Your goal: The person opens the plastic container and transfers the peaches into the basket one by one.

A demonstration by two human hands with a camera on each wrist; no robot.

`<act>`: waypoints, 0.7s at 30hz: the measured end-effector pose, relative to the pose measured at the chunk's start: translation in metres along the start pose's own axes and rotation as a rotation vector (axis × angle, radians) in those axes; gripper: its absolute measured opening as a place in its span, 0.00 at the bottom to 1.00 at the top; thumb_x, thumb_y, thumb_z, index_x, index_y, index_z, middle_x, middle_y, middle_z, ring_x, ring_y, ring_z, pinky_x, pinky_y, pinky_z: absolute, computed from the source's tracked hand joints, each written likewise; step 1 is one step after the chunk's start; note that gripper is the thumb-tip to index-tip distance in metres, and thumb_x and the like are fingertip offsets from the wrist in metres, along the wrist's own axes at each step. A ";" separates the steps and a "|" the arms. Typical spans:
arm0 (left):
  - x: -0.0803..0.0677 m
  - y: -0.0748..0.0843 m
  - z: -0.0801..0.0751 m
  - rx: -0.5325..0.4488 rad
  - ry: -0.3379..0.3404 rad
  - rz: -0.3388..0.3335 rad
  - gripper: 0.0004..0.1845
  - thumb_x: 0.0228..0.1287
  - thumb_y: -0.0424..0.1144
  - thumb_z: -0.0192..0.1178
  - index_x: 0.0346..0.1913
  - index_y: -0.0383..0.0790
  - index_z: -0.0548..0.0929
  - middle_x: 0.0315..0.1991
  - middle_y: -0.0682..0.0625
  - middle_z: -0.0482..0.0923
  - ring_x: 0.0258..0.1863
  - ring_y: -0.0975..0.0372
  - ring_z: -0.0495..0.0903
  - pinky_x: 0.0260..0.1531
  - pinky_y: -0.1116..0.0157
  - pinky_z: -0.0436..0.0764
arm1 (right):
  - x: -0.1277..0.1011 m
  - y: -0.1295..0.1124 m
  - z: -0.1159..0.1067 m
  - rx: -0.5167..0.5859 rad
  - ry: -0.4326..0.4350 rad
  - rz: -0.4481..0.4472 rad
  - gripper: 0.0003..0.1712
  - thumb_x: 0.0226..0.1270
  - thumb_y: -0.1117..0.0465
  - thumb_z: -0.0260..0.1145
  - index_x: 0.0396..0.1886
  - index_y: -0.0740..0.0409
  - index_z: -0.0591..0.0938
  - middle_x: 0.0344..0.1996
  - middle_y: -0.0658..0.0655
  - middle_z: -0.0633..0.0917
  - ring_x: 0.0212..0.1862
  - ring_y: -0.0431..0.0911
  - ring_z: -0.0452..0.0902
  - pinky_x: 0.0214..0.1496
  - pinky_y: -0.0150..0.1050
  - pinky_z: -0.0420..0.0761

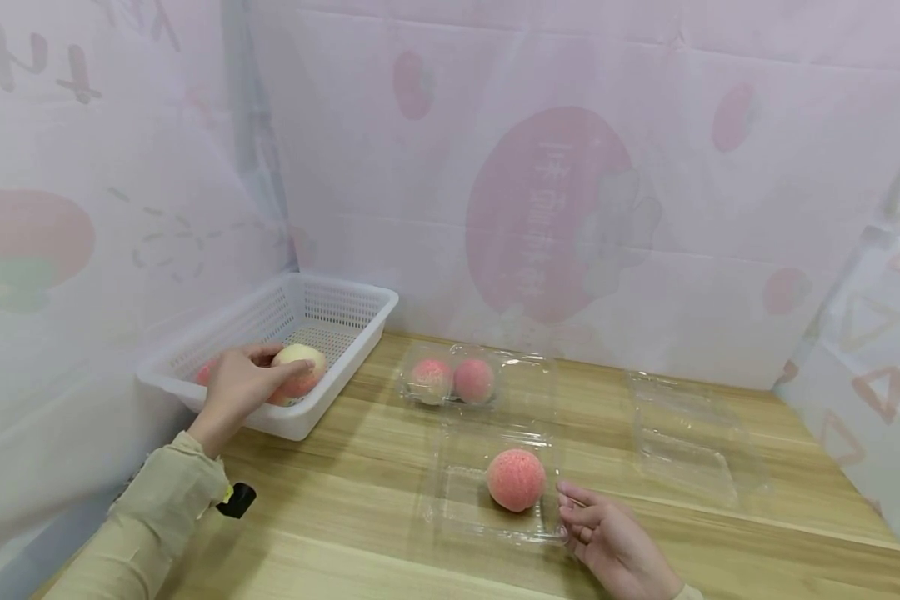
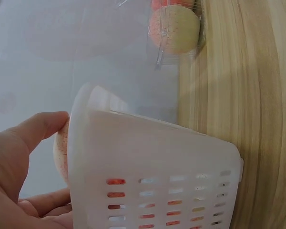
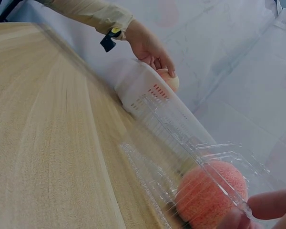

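Note:
My left hand [image 1: 243,383] grips a pale yellow and pink peach [image 1: 300,362] between thumb and fingers, at the near end of a white plastic basket [image 1: 337,398]. The left wrist view shows the thumb on the peach just above the basket's rim; the basket's wall hides the lower part. On the right, the thumb and fingers of my right hand [image 1: 615,537] pinch the right edge of a transparent plastic clamshell box [image 1: 461,504]. One pinkish-red peach [image 1: 517,480] sits in that box's near half, and the same peach [image 3: 212,195] is close to the fingers in the right wrist view.
Behind the near peach, two more peaches [image 1: 474,381] sit side by side under transparent plastic. Another transparent plastic container [image 1: 690,450] lies at the right of the wooden table [image 1: 330,517]. Printed white sheets [image 1: 390,208] stand behind and on both sides. More reddish fruit shows inside the basket.

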State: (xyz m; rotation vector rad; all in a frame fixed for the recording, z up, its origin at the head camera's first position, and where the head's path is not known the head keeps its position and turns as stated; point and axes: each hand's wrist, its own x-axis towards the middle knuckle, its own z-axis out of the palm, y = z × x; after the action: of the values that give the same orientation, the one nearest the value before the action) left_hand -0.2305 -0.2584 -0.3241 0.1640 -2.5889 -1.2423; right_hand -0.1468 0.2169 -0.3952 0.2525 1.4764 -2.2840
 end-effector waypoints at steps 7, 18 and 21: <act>0.000 0.003 -0.001 0.035 -0.031 -0.027 0.47 0.54 0.64 0.68 0.64 0.29 0.74 0.59 0.36 0.76 0.53 0.50 0.74 0.39 0.65 0.78 | 0.000 0.000 -0.001 -0.003 -0.002 0.002 0.35 0.69 0.75 0.56 0.72 0.75 0.53 0.41 0.55 0.78 0.41 0.46 0.71 0.49 0.37 0.73; 0.000 0.004 -0.001 0.001 -0.039 -0.033 0.47 0.53 0.62 0.70 0.66 0.28 0.72 0.59 0.35 0.75 0.55 0.49 0.74 0.40 0.65 0.79 | 0.001 0.000 -0.001 0.002 0.015 0.001 0.32 0.68 0.75 0.57 0.69 0.73 0.60 0.42 0.55 0.78 0.42 0.47 0.71 0.49 0.38 0.73; 0.000 0.003 -0.001 -0.029 -0.036 -0.038 0.47 0.53 0.62 0.70 0.66 0.29 0.72 0.61 0.35 0.74 0.57 0.48 0.72 0.47 0.59 0.79 | 0.001 0.000 -0.001 -0.003 0.015 0.001 0.31 0.68 0.75 0.57 0.69 0.73 0.60 0.42 0.55 0.78 0.42 0.47 0.71 0.49 0.38 0.73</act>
State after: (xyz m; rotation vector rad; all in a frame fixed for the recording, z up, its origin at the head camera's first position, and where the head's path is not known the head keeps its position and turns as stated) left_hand -0.2300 -0.2573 -0.3211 0.1876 -2.6085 -1.3073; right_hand -0.1478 0.2177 -0.3964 0.2705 1.4865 -2.2842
